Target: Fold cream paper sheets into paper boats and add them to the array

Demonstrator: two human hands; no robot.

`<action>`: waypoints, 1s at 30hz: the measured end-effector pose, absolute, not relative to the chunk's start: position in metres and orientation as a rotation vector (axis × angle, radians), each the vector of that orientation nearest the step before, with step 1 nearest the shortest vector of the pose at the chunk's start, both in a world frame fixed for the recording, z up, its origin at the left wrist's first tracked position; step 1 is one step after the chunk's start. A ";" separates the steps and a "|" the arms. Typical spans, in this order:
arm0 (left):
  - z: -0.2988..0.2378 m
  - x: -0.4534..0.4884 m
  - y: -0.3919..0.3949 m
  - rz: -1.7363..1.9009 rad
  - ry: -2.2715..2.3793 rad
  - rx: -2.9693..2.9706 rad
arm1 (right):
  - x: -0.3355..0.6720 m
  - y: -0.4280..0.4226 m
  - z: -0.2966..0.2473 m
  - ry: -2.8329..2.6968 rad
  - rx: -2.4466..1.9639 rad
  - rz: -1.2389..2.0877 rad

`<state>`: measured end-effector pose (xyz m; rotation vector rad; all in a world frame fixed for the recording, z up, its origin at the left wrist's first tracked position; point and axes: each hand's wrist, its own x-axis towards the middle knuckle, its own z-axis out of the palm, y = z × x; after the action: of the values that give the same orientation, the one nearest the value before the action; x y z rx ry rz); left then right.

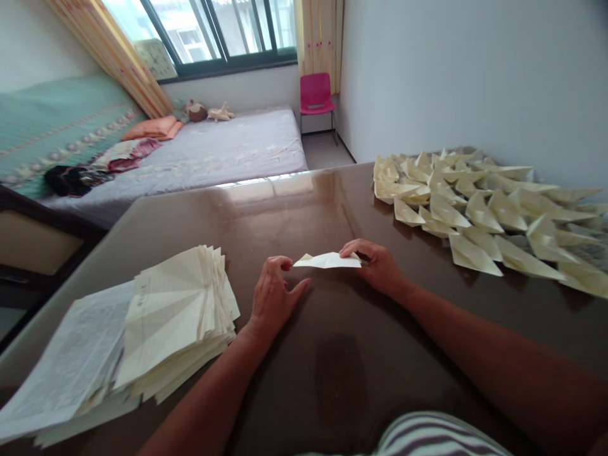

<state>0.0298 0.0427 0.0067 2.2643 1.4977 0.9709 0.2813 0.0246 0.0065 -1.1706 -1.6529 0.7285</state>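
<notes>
A small piece of folded cream paper [325,260] is held just above the middle of the brown table. My right hand [375,263] pinches its right end between thumb and fingers. Beside the paper's left tip is my left hand [278,288], its thumb and index finger spread apart with nothing gripped between them. Left of that hand lies a stack of creased cream sheets [166,316], partly on top of printed white sheets [76,361]. Many folded paper boats [479,212] stand bunched together at the right side.
The glossy brown table [294,380] spans the foreground. Past its far edge are a bed [247,142] and a pink chair [316,95] under a window. A white wall [451,76] rises on the right, and a dark chair back [42,247] stands at the left edge.
</notes>
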 end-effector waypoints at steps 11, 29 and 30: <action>0.010 0.024 0.044 1.012 0.985 2.424 | 0.283 0.028 0.005 -1.804 -1.191 0.729; 0.020 0.024 0.041 0.438 0.883 2.926 | 0.299 0.023 0.023 -2.420 -1.172 0.389; 0.020 0.023 0.042 0.449 0.899 2.890 | 0.298 0.023 0.024 -2.408 -1.172 0.406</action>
<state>0.0232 0.0423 0.0196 2.8896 0.8986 0.4489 0.2983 0.0229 0.0238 -1.1718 -2.4079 0.4061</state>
